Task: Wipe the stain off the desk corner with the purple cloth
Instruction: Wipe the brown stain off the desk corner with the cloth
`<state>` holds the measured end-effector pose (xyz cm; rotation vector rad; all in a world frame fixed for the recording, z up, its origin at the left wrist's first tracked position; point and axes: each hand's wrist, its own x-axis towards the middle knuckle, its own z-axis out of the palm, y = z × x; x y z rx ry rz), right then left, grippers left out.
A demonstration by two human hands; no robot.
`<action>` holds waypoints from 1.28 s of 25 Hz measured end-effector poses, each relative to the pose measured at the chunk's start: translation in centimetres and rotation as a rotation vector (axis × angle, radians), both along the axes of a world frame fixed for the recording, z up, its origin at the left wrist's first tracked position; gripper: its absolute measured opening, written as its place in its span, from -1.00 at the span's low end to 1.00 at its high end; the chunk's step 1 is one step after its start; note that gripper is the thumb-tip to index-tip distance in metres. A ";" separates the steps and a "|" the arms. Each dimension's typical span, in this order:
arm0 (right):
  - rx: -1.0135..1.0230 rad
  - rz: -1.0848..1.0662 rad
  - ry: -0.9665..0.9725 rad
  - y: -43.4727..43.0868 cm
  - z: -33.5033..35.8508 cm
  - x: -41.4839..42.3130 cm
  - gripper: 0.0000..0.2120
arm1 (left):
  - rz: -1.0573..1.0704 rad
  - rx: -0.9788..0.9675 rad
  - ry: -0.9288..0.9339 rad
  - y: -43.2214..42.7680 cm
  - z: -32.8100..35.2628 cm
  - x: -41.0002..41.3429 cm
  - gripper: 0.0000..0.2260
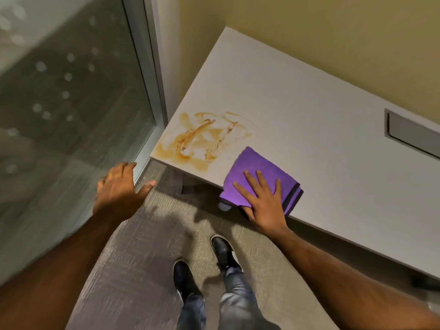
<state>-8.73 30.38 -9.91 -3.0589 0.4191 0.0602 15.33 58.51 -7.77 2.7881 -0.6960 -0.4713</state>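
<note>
Our right hand, fingers spread, presses flat on the soft, light purple cloth beside the stain; palm pressure suits it. Left hand hangs open.

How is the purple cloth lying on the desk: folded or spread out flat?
Folded. The purple cloth shows stacked layers along its right edge, under the right hand at the desk edge.

Matt smooth desk; soft purple cloth; rough carpet; glossy glass w/ metal frame.
</note>
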 end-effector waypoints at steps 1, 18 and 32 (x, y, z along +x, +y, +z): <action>0.046 -0.078 -0.008 -0.7 0.4 -0.4 -0.49 | -0.002 -0.006 -0.008 0.0 0.1 0.1 -0.29; 0.262 -0.576 -0.026 -2.2 1.3 6.3 -0.47 | -0.096 -0.003 -0.038 -1.6 2.5 0.1 -0.28; 0.250 -0.491 -0.012 -4.9 0.9 8.8 -0.47 | -0.112 0.024 -0.067 -3.1 3.2 0.6 -0.22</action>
